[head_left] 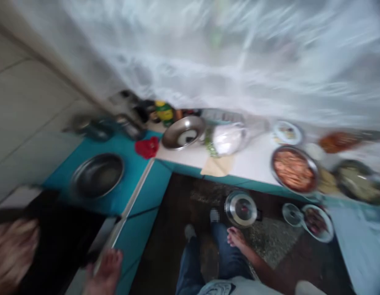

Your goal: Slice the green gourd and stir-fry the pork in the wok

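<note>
At the lower left, my left hand (104, 270) is beside the stove's front edge, thumb apart from the fingers; it is blurred and nothing shows in it. My right hand (236, 238) hangs in front of my right thigh, fingers loosely bent and slightly apart, with no object visible in it. Nearest to it, a round metal pot with a lid (242, 209) stands on the floor. Pale, meat-like food (14, 250) lies on the black stove (63, 237) to the left. Behind the stove, a metal wok or basin (99, 176) sits on the blue counter (134, 159).
The white counter (251, 164) holds a tilted metal bowl (185, 133), a white plastic bag (228, 138), a bowl of reddish food (294, 169) and a plate (287, 133). A red cloth or bag (147, 147) lies at the corner. A white bowl of dark food (317, 223) stands low at right.
</note>
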Tool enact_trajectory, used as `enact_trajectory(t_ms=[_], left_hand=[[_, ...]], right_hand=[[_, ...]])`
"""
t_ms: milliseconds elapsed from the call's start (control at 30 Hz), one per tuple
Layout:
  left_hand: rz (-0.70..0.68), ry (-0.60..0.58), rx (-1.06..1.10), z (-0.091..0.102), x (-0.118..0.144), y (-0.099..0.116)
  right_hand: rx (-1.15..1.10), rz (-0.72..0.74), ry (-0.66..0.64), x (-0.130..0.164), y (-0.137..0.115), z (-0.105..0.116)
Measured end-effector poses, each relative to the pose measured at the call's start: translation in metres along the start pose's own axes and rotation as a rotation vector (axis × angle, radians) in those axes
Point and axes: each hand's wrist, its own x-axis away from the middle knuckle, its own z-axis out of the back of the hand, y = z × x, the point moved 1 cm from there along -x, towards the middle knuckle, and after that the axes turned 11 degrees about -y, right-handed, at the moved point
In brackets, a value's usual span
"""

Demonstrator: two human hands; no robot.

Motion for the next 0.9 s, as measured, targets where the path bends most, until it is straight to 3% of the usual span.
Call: enact_trajectory(t_ms=[67,100,133,200,267,367,467,567,667,900], left_hand=[[-0.051,0.032,-0.258,0.000,-0.023,-0.018],[-0.057,0.011,-0.393,-0.003,-0.031,-0.032],[-0.012,-0.083,-0.498,-0.009,-0.036,-0.048],[0.040,-0.221,-0.683,-0.033,-0.035,-0.082],[0.037,-0.388,-0.810,-0.073,-0.020,-0.112],[-0.067,-0.622,-0.871,-0.154,0.019,-0.138],[-0.186,-0.849,-0.944,-0.237,0.072,-0.145],[-0.226,-1.065,-1.079,-0.303,0.128,-0.151],[-0.301,-1.216,-1.167,-0.352,0.176,-0.168],[-0.359,-1.323,-1.366,-0.445,0.260,-0.246]], right_hand=[[-0.085,0.038,0.086,0.018,-0.025,0.025],[-0.123,0.057,0.122,0.030,-0.035,0.037],[-0.157,0.071,0.150,0.042,-0.042,0.049],[-0.214,0.111,0.188,0.063,-0.058,0.072],[-0.261,0.171,0.214,0.076,-0.081,0.097],[-0.312,0.325,0.226,0.087,-0.140,0.142],[-0.347,0.545,0.221,0.100,-0.222,0.188],[-0.434,0.691,0.225,0.117,-0.300,0.226],[-0.459,0.812,0.125,0.123,-0.358,0.257],[-0.879,0.964,-0.016,0.113,-0.468,0.322]])
